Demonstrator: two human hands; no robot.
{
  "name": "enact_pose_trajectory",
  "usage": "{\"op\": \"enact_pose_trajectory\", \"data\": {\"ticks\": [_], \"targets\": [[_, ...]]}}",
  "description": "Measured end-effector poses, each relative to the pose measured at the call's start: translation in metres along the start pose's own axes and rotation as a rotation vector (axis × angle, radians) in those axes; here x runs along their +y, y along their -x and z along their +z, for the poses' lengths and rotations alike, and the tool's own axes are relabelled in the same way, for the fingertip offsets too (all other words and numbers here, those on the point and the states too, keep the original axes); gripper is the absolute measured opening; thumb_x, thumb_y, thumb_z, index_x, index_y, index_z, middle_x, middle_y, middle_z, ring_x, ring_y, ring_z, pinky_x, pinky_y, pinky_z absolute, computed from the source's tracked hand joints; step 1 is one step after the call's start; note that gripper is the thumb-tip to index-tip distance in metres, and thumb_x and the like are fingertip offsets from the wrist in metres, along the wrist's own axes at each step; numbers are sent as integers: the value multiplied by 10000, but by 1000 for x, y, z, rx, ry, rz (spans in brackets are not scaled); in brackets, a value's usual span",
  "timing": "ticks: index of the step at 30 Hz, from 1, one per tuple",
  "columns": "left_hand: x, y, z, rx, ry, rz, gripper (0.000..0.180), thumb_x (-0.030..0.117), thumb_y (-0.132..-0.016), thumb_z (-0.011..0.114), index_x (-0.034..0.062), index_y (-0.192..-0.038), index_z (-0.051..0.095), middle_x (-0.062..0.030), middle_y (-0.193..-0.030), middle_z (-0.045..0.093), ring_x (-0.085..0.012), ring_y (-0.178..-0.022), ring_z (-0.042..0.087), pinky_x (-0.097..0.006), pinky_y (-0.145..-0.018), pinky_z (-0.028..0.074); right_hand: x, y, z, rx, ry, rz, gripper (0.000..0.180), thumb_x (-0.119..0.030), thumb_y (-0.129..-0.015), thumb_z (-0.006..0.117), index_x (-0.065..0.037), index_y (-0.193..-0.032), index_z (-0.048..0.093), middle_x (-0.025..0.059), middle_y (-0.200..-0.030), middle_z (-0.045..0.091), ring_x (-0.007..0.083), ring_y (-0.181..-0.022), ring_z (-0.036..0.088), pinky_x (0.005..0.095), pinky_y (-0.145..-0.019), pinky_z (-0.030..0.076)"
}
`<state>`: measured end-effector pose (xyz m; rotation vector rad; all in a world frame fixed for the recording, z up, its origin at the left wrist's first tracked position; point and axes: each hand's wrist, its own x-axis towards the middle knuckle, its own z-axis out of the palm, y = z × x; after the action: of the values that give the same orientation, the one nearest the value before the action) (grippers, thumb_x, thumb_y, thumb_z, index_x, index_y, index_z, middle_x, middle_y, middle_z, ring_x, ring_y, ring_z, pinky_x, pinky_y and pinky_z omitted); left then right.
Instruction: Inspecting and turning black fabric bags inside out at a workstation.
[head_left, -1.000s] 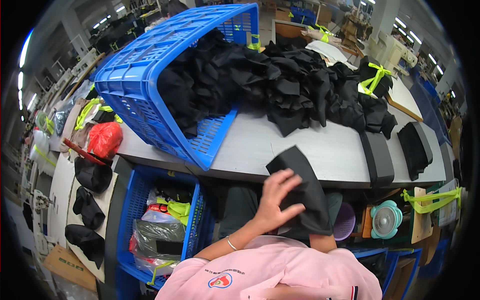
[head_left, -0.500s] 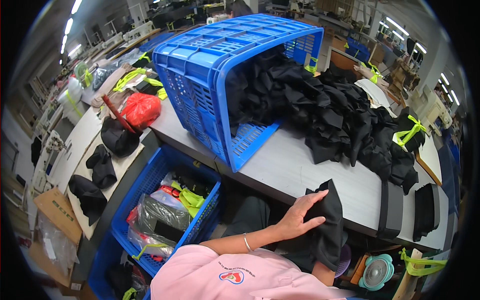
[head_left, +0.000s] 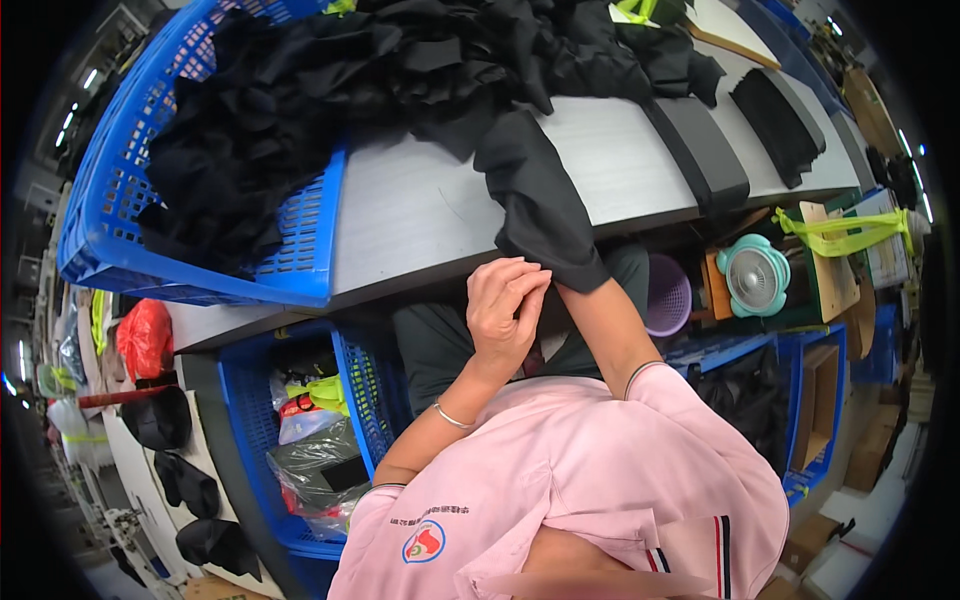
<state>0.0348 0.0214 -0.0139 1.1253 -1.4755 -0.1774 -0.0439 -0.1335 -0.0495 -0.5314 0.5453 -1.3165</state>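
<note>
Black cloth piece (head_left: 540,205): logged over right hand and wrist, across the near edge of the tabletop (head_left: 400,205). Couldn't tell right-hand grip, hidden inside past the forearm (head_left: 612,325). Noted left hand (head_left: 505,305) at the cloth's lower edge with fingers bunched close; couldn't tell if pinching. Judged partway at best: one piece in handling, big loose black heap (head_left: 430,80) apparently untouched. Saw dark pieces (head_left: 185,483) on the left side board (head_left: 205,435); couldn't tell finished from waiting. Next, containers: saw the heap spilling from a tipped blue crate (head_left: 200,288), plastic bags (head_left: 310,460) and neon strip (head_left: 332,392) in the lower blue crate (head_left: 238,395); couldn't make out contents of the purple basket (head_left: 668,295)
</note>
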Motion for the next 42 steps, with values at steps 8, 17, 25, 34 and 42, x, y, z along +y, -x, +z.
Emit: {"op": "enact_pose_trajectory", "data": {"ticks": [8,17,25,34,42], "targets": [[-7,-2,15,-98,-175,9,405,35,-717,769,109,-1108,694,-82,-1233,591,-302,-1148,520,-429,-981,419,2,-2,4,1,-20,-6,199,-110,-888,644,-25,-1067,622,23,-984,632,123,-940,592,298,-789,493],[-8,-6,38,-152,19,-34,426,58,-734,786,41,-1142,666,-109,-1259,582,-323,-1158,555,-457,-1029,424,-2,-10,4,-1,-33,-19,205,-107,-895,631,-20,-1080,617,24,-990,630,121,-955,589,295,-802,488],[-30,6,30,-191,-47,9,382,-77,-762,687,37,-1126,709,-113,-1214,626,-340,-1180,569,-425,-970,484,3,-15,5,-7,-29,-5,211,-106,-901,621,-15,-1091,613,25,-995,629,120,-969,586,293,-813,484],[-68,-32,26,278,924,-859,196,127,-1016,526,-9,-1092,644,19,-898,627,-68,-779,555,-221,-716,469,31,-21,35,-15,-30,22,217,-104,-908,608,-9,-1103,608,26,-1001,628,117,-985,583,289,-826,479],[-140,-90,-1,336,545,-691,211,134,-1009,544,-19,-992,688,-3,-836,643,-69,-757,557,-210,-704,456,61,54,74,-52,345,236,287,-85,-932,563,-1,-1206,565,48,-1136,602,135,-1097,553,290,-938,429]]}}
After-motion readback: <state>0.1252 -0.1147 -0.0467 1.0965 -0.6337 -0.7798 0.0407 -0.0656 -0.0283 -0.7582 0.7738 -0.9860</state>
